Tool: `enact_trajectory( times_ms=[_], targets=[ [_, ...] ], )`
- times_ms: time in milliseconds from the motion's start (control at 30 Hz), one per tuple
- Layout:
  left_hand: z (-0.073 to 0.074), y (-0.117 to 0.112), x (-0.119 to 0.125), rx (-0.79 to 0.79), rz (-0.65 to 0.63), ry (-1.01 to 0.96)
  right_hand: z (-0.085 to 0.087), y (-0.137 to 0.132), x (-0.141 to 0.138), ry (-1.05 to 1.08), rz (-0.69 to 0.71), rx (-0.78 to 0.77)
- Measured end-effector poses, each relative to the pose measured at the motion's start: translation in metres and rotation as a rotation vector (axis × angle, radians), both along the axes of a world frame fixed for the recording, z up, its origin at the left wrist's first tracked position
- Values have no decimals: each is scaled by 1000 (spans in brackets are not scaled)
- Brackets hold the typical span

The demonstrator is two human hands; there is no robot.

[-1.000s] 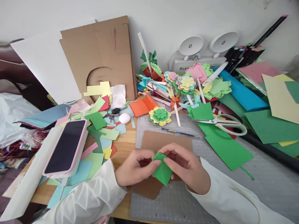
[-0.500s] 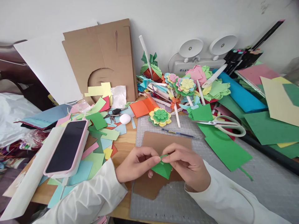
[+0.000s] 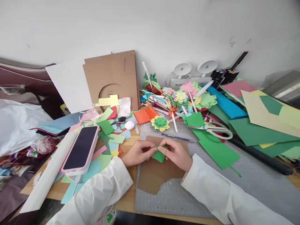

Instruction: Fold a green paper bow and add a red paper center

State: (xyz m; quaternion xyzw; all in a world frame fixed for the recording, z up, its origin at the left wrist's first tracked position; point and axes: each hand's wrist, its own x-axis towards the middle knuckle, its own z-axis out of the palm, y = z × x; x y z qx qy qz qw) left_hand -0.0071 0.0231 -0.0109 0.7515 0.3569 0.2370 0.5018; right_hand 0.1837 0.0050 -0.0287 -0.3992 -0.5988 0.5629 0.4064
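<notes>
A small folded green paper piece (image 3: 158,155) is pinched between both my hands above a brown card sheet (image 3: 154,175) on the grey cutting mat (image 3: 246,184). My left hand (image 3: 138,152) grips its left side with curled fingers. My right hand (image 3: 178,153) pinches its top edge from the right. Both sleeves are white.
A pink-cased phone (image 3: 81,147) lies left among coloured paper scraps. Scissors (image 3: 214,129), a pen (image 3: 178,137), a yellow-green paper flower (image 3: 160,122), more paper flowers on sticks (image 3: 180,97), green sheets (image 3: 217,150), leaning cardboard (image 3: 111,78) and a white lamp (image 3: 189,73) sit behind.
The camera has tilted up and back, so the desk looks farther away. My hands have kept pinching the green piece, which was turned and folded flatter between the fingers.
</notes>
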Motion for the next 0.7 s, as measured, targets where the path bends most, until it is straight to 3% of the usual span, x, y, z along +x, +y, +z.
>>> enact_trajectory(
  times_ms=[300,700],
  targets=[
    [1,18,4,99,-60,7,-1,21,4,68,67,-79],
    [-8,22,0,-60,-18,-10,-6,22,5,78,54,-77]
  ],
)
